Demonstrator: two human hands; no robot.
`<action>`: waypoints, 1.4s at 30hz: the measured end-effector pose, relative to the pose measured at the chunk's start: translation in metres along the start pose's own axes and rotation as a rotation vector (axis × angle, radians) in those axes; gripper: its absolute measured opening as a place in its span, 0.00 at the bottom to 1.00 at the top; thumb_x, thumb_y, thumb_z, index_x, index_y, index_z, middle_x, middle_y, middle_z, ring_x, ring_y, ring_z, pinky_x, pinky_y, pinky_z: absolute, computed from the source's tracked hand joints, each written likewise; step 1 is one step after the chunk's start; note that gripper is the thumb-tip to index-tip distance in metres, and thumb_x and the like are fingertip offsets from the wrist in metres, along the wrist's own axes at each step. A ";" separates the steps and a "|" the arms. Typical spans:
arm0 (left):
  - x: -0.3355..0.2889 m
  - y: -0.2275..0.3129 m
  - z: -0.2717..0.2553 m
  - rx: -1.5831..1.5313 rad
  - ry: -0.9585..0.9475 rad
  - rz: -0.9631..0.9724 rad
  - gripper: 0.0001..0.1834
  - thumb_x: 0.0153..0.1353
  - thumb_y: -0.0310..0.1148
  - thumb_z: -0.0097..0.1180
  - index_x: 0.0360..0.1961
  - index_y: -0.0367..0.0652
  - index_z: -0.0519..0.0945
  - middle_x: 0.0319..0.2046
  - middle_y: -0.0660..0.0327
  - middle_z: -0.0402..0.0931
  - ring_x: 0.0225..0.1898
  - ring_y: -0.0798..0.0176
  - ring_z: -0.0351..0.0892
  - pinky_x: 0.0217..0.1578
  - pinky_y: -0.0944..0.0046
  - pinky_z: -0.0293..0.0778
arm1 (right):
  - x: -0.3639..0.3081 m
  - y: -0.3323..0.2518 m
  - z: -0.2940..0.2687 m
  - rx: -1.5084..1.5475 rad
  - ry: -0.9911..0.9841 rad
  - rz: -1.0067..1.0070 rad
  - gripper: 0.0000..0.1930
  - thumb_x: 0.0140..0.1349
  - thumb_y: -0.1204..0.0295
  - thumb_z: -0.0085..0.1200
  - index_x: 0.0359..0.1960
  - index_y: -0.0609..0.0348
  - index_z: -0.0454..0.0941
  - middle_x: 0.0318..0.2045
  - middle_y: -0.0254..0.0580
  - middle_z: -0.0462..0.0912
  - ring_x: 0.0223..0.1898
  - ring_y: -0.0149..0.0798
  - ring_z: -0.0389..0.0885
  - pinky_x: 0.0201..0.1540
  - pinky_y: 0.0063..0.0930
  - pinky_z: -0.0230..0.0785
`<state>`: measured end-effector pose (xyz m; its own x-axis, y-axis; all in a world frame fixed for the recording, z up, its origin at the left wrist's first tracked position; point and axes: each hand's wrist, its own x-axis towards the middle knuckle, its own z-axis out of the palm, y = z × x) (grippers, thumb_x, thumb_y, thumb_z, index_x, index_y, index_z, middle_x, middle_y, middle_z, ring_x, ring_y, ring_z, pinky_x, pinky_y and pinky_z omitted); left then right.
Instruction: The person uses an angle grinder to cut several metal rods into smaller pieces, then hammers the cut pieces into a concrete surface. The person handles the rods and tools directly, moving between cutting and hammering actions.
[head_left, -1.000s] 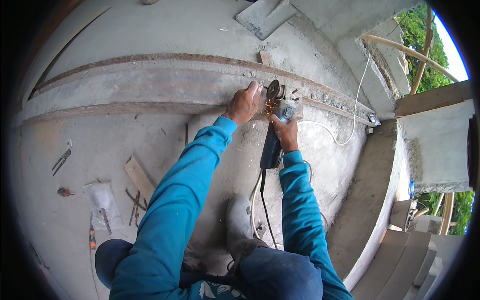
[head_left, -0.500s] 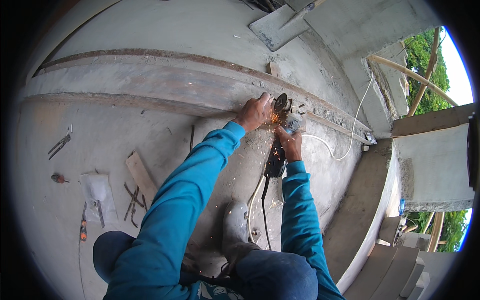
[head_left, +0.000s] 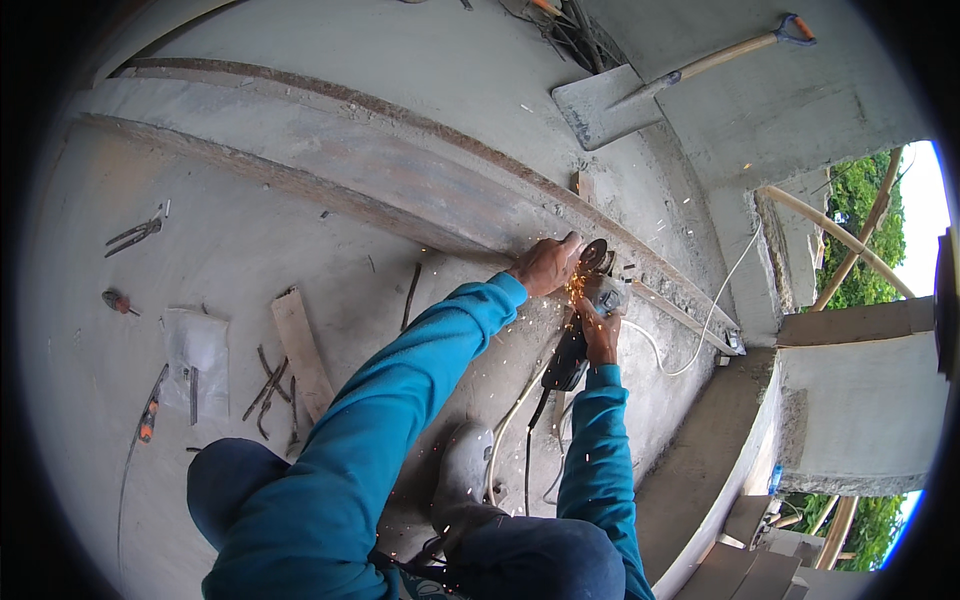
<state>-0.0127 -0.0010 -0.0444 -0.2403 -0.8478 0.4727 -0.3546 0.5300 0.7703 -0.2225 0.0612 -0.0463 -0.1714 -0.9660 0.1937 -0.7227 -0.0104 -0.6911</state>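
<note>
My right hand [head_left: 602, 333] is wrapped round an angle grinder [head_left: 568, 362] with a black body and a grey metal head. Its cutting disc [head_left: 593, 254] faces my left hand, and orange sparks [head_left: 577, 288] spray downward from beside it. Close to the disc's left side, my left hand [head_left: 546, 266] is closed with the fingers pinched together. Whatever it grips is too small or hidden to make out. Both hands are at the right part of a long raised concrete ledge [head_left: 400, 175].
A shovel [head_left: 610, 105] lies beyond the ledge. On the left floor are pliers [head_left: 135, 232], a screwdriver [head_left: 148, 420], a clear plastic bag [head_left: 196, 345], several bent metal rods [head_left: 268, 388] and a wooden board [head_left: 302, 350]. A white cord [head_left: 690, 365] curves right of the grinder.
The view has turned and shifted, so the ledge slants more and more of the shovel shows. Both hands stay together at the grinder, and sparks fly in both frames.
</note>
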 end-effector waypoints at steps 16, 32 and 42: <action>-0.007 0.007 -0.023 -0.132 0.100 -0.021 0.14 0.62 0.30 0.56 0.42 0.38 0.66 0.21 0.42 0.76 0.26 0.37 0.80 0.24 0.44 0.72 | 0.003 -0.021 0.008 0.291 -0.116 0.214 0.12 0.54 0.71 0.67 0.38 0.60 0.81 0.28 0.29 0.79 0.24 0.23 0.70 0.25 0.22 0.61; -0.004 0.006 -0.019 -0.170 0.106 -0.017 0.14 0.62 0.30 0.56 0.42 0.36 0.65 0.21 0.41 0.76 0.27 0.35 0.79 0.26 0.42 0.72 | 0.012 -0.019 0.000 0.456 -0.210 0.326 0.15 0.57 0.71 0.66 0.44 0.61 0.79 0.31 0.31 0.80 0.26 0.23 0.71 0.26 0.22 0.62; -0.004 0.005 -0.020 -0.114 0.106 -0.044 0.14 0.63 0.32 0.55 0.43 0.36 0.66 0.21 0.44 0.77 0.26 0.39 0.80 0.24 0.45 0.72 | 0.018 -0.015 0.003 0.390 -0.143 0.260 0.14 0.56 0.73 0.65 0.42 0.68 0.82 0.36 0.36 0.83 0.34 0.29 0.79 0.37 0.23 0.70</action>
<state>0.0047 0.0050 -0.0339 -0.1282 -0.8704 0.4754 -0.2564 0.4922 0.8319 -0.2129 0.0431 -0.0349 -0.1989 -0.9751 -0.0985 -0.3587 0.1659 -0.9186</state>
